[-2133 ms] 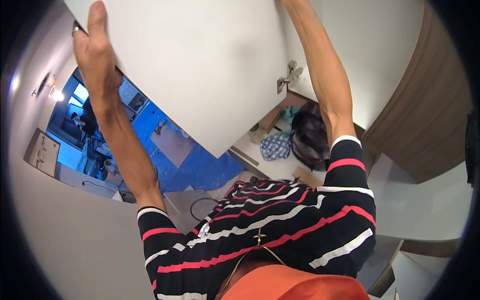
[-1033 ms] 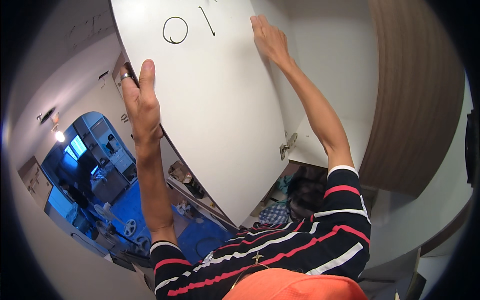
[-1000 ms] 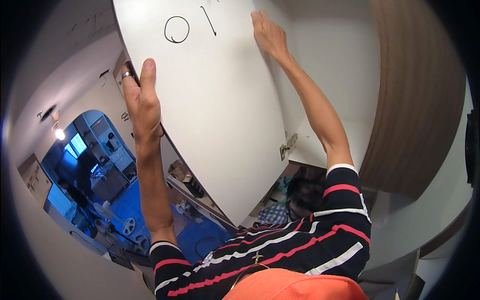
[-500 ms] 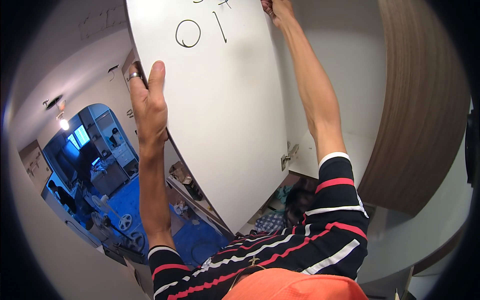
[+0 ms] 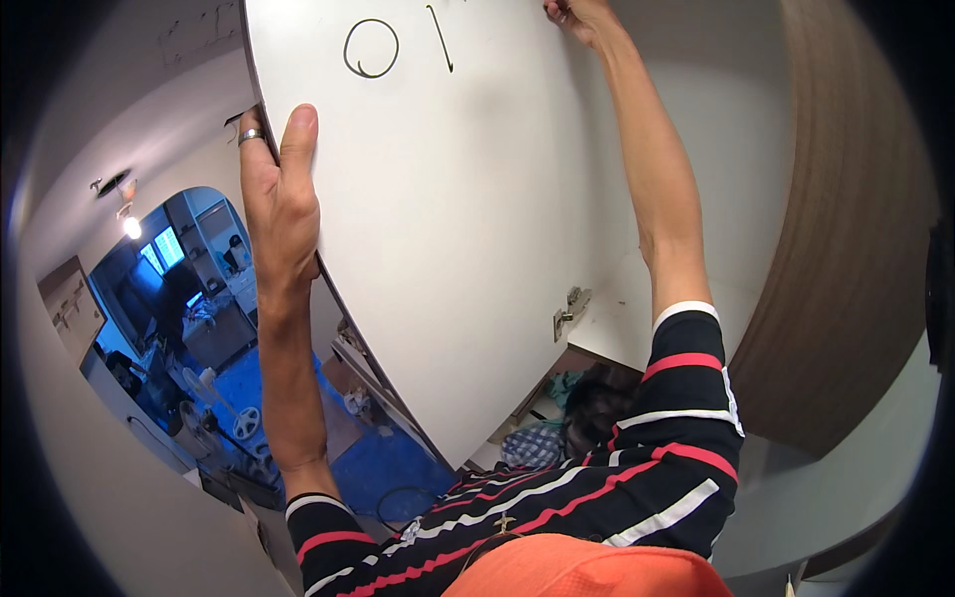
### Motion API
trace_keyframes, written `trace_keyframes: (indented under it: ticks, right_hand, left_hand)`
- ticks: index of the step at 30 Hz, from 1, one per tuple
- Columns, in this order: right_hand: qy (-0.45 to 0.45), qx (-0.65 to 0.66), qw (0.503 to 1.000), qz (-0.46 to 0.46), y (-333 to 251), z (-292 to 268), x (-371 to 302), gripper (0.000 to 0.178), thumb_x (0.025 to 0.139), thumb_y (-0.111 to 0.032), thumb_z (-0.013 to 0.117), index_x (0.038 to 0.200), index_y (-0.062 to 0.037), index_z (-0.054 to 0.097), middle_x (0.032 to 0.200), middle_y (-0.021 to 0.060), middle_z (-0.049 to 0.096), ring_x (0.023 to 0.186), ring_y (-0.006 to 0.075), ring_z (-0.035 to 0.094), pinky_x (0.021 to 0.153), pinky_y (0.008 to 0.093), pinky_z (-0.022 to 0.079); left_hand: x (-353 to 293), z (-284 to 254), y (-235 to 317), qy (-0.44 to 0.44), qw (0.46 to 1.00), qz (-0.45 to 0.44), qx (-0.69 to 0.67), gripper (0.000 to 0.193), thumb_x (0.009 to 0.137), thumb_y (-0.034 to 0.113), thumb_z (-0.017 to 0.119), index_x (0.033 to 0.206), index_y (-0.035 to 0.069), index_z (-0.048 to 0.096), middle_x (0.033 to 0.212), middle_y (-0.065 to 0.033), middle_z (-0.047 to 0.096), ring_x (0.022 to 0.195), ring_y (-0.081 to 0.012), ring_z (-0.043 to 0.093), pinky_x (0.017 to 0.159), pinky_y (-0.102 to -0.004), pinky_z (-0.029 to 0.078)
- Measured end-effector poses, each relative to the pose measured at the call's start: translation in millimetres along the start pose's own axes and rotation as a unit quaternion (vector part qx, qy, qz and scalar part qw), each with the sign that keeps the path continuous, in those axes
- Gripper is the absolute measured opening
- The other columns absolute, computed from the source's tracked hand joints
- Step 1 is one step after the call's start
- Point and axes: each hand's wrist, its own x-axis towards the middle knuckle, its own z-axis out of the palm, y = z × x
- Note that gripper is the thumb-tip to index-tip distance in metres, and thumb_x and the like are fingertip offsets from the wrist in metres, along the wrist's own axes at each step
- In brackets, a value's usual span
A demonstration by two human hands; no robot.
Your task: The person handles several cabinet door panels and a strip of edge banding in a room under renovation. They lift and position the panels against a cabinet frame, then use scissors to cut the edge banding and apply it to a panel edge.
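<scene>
- While the left hand (image 5: 284, 204) clamps one edge, flat, smooth white cabinet door (image 5: 438, 219) between both hands.
- Right hand (image 5: 575, 16), now higher, near the opposite edge; grip unclear; attention seemingly shifts upward.

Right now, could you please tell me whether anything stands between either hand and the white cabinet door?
Nothing visible does: the left hand grips the white cabinet door by its left edge. The right hand is near the door's right edge, partly out of view, so contact there is unclear.
</scene>
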Motion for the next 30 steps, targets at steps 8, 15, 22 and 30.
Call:
trace_keyframes:
  ticks: [8,15,22,30]
  right_hand:
    - [-0.01,0.022,1.0,0.014,-3.5,-0.1,3.6,0.032,0.096,-0.028,0.066,0.094,0.0031,0.058,0.072,0.0056,0.059,0.05,0.0117,0.052,0.042,0.023,0.048]
    - [-0.016,0.013,0.999,0.046,-9.0,-3.7,2.7,0.031,0.095,-0.029,0.067,0.094,0.0015,0.061,0.075,0.0065,0.06,0.056,0.012,0.055,0.046,0.0234,0.051]
    - [0.039,-0.153,0.987,0.009,-13.8,-3.5,11.7,0.034,0.103,-0.027,0.049,0.091,0.0002,0.064,0.075,0.0058,0.061,0.057,0.0117,0.052,0.049,0.0262,0.049]
    - [0.179,-0.104,0.976,-0.059,-15.1,18.9,77.6,0.031,0.104,-0.024,0.043,0.101,0.0011,0.061,0.086,0.007,0.062,0.068,0.0156,0.054,0.059,0.029,0.048]
  left_hand:
    - [-2.1,3.8,9.1,0.008,1.0,-0.02,0.006,0.035,0.102,0.032,0.053,0.118,0.001,0.054,0.101,-0.0094,0.063,0.095,-0.0142,0.058,0.089,-0.0318,0.046]
    - [-7.4,11.0,21.2,0.009,0.999,-0.027,0.017,0.033,0.103,0.03,0.052,0.117,0.001,0.052,0.101,-0.0104,0.064,0.093,-0.0146,0.06,0.085,-0.0297,0.049]
    - [-7.1,14.4,32.5,0.003,0.999,-0.033,0.043,0.031,0.103,0.031,0.051,0.112,0.001,0.052,0.094,-0.0084,0.062,0.086,-0.0124,0.058,0.081,-0.0298,0.048]
    - [-8.6,13.6,30.7,0.016,0.997,-0.011,0.068,0.033,0.103,0.03,0.051,0.118,0.0,0.051,0.099,-0.0106,0.062,0.09,-0.015,0.058,0.084,-0.0302,0.047]
